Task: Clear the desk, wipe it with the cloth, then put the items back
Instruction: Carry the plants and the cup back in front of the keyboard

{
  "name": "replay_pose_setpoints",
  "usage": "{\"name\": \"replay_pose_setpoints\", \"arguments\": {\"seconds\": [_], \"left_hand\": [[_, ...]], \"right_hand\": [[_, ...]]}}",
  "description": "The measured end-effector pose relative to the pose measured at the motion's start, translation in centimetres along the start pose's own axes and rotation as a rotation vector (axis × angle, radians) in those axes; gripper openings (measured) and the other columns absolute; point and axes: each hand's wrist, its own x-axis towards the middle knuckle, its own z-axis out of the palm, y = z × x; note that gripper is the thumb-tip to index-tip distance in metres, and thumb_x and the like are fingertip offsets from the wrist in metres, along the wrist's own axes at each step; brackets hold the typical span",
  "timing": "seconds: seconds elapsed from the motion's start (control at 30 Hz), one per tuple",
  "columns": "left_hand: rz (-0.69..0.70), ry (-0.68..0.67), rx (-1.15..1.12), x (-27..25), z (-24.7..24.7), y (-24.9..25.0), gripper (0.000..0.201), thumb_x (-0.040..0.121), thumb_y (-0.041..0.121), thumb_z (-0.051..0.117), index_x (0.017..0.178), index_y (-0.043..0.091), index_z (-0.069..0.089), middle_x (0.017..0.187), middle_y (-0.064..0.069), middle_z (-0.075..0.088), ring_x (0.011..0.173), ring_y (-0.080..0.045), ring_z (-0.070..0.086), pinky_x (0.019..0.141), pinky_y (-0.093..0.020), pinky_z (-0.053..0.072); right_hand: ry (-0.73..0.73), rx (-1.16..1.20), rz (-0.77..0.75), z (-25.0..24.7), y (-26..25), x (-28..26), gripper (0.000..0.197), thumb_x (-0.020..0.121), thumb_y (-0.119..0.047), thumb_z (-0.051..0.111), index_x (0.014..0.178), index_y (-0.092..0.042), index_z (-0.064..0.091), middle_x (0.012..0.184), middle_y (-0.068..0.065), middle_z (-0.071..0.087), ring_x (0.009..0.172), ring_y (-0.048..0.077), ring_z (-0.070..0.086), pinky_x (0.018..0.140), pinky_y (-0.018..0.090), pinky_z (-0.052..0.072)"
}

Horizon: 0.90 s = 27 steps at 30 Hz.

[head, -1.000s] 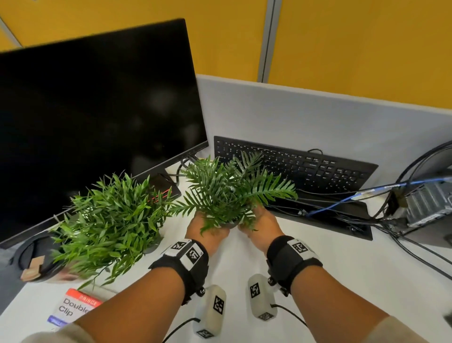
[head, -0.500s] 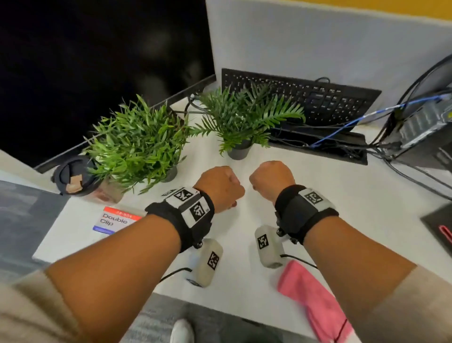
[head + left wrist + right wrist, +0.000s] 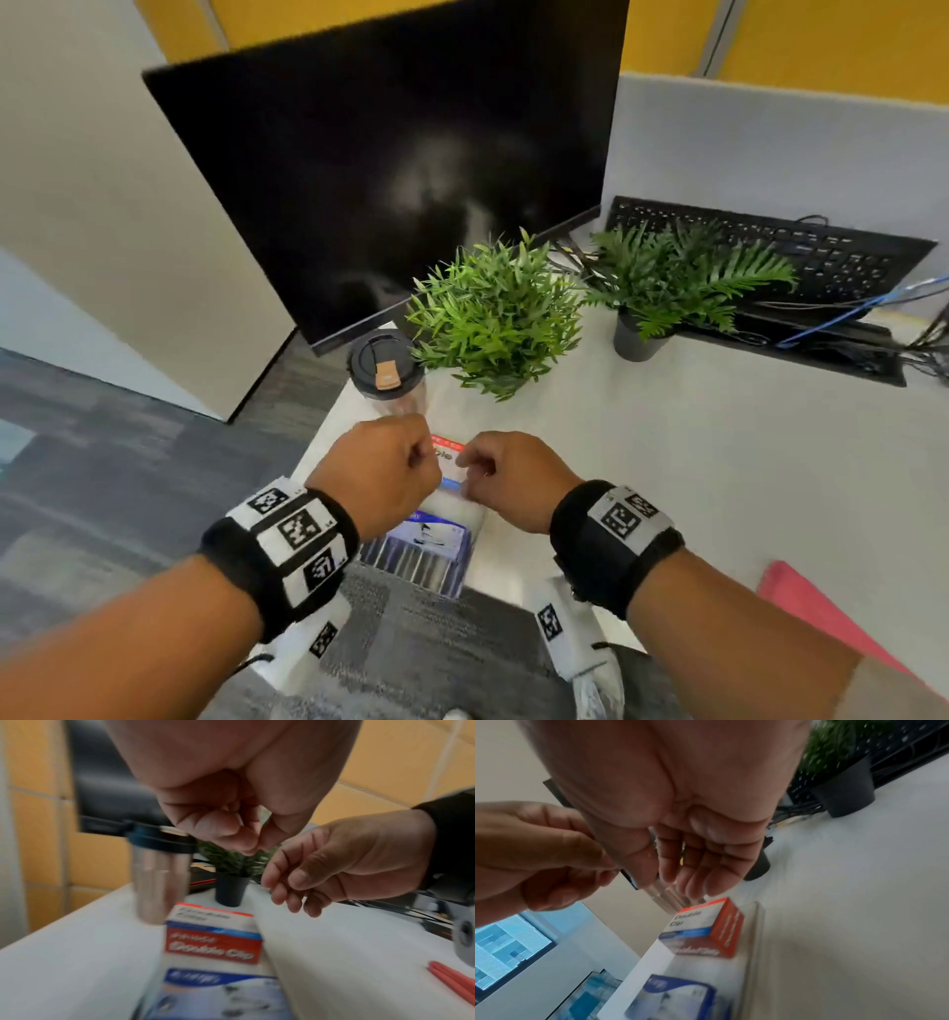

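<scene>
At the left corner of the white worktop [image 3: 667, 462], the red-and-white box of double clips [image 3: 214, 939] lies flat, its long axis running from the near edge back toward the tumbler [image 3: 387, 372], its printed face up. Just in front of it, at the very edge, lies a blue-and-white packet [image 3: 429, 545], in line with the box.

My forearms come in side by side from the near edge, wrists banded in black straps, both hands hovering over the box. My left hand [image 3: 377, 475] is fisted, knuckles up, fingers curled tight into the palm — the left wrist view shows them holding nothing. My right hand [image 3: 516, 478] hangs beside it, close but not touching, its fingers [image 3: 700, 880] bent loosely downward above the box; the right wrist view shows clear space between fingertips and carton, and nothing in the grip.

Behind the box, the clear tumbler with the black lid stands upright near the worktop's left edge. To its right, the bushy potted plant [image 3: 495, 313] and the fern-like one [image 3: 667, 277] in a dark pot stand upright side by side, apart from each other. The black monitor [image 3: 390, 169] rises behind them; the black keyboard [image 3: 801, 252] leans against the grey partition at the back right. The pink cloth [image 3: 816, 611] lies at the near right edge, well apart from both hands.
</scene>
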Motion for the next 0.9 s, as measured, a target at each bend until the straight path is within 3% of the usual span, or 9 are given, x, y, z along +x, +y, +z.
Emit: {"name": "replay_pose_setpoints", "arguments": {"seconds": [0.07,0.13,0.27,0.37,0.47,0.57,0.63,0.73,0.9], "left_hand": [[-0.164,-0.001,-0.044,-0.2,-0.8,-3.5,0.016,0.078,0.032,0.063,0.074,0.017,0.059,0.07,0.002,0.066,0.069,-0.019,0.061,0.063,-0.028,0.05],[-0.287,-0.045,-0.082,0.3,-1.1,-6.1,0.016,0.077,0.035,0.065,0.078,0.019,0.061,0.075,0.002,0.067,0.075,-0.02,0.063,0.066,-0.026,0.05],[-0.362,-0.087,-0.224,3.0,-1.5,-7.7,0.048,0.077,0.041,0.066,0.12,0.022,0.057,0.112,0.002,0.065,0.103,-0.023,0.062,0.087,-0.032,0.051],[-0.456,-0.02,-0.667,5.5,-2.2,-7.2,0.049,0.074,0.044,0.058,0.114,0.015,0.06,0.116,-0.008,0.065,0.104,-0.028,0.063,0.091,-0.044,0.055],[-0.578,0.035,-0.971,7.0,-2.3,-6.5,0.033,0.088,0.037,0.051,0.107,0.013,0.063,0.112,-0.01,0.065,0.091,-0.024,0.063,0.082,-0.039,0.056],[-0.552,0.067,-0.95,7.6,-1.6,-6.4,0.032,0.092,0.037,0.047,0.101,0.013,0.065,0.106,-0.012,0.069,0.085,-0.024,0.064,0.085,-0.041,0.057],[-0.525,0.088,-0.926,7.5,-1.4,-6.5,0.03,0.092,0.035,0.047,0.098,0.012,0.066,0.101,-0.014,0.07,0.077,-0.022,0.064,0.084,-0.041,0.057],[-0.494,0.11,-0.881,7.2,-1.4,-6.6,0.027,0.094,0.031,0.047,0.097,0.01,0.063,0.097,-0.016,0.07,0.074,-0.022,0.065,0.087,-0.043,0.058],[-0.43,0.128,-0.861,4.8,-2.9,-6.6,0.023,0.094,0.029,0.048,0.091,0.012,0.063,0.099,-0.019,0.071,0.081,-0.026,0.069,0.086,-0.042,0.059]], "right_hand": [[0.026,0.047,0.03,1.8,-1.5,1.3,0.039,0.084,-0.021,0.066,0.123,-0.02,0.06,0.104,-0.002,0.061,0.092,0.016,0.059,0.072,0.021,0.048],[0.046,0.051,0.069,2.9,-2.3,3.1,0.057,0.084,-0.024,0.067,0.138,-0.021,0.048,0.126,0.003,0.058,0.112,0.02,0.058,0.093,0.029,0.049],[0.125,0.124,0.143,3.9,-3.2,6.5,0.083,0.08,-0.033,0.07,0.149,-0.02,0.027,0.151,0.007,0.038,0.133,0.025,0.045,0.108,0.042,0.041],[0.173,0.178,0.149,4.2,-3.5,8.3,0.094,0.077,-0.036,0.074,0.152,-0.02,0.018,0.156,0.004,0.032,0.137,0.023,0.04,0.11,0.043,0.039],[0.211,0.215,0.148,4.3,-3.6,9.5,0.096,0.074,-0.035,0.076,0.151,-0.019,0.021,0.154,0.002,0.035,0.136,0.021,0.041,0.109,0.041,0.04],[0.219,0.277,0.106,4.3,-3.7,10.0,0.068,0.078,-0.024,0.074,0.137,-0.02,0.04,0.135,-0.001,0.052,0.119,0.016,0.053,0.099,0.032,0.044],[0.228,0.327,0.093,4.6,-3.7,10.1,0.058,0.08,-0.017,0.072,0.131,-0.022,0.045,0.129,-0.004,0.058,0.118,0.016,0.056,0.1,0.035,0.046],[0.247,0.382,0.084,5.1,-3.9,9.9,0.054,0.081,-0.013,0.07,0.13,-0.024,0.047,0.123,-0.005,0.063,0.115,0.014,0.059,0.102,0.04,0.048],[0.237,0.401,0.001,4.9,-5.8,7.9,0.055,0.084,-0.011,0.067,0.132,-0.03,0.046,0.112,-0.012,0.061,0.104,0.009,0.059,0.099,0.033,0.048]]}}
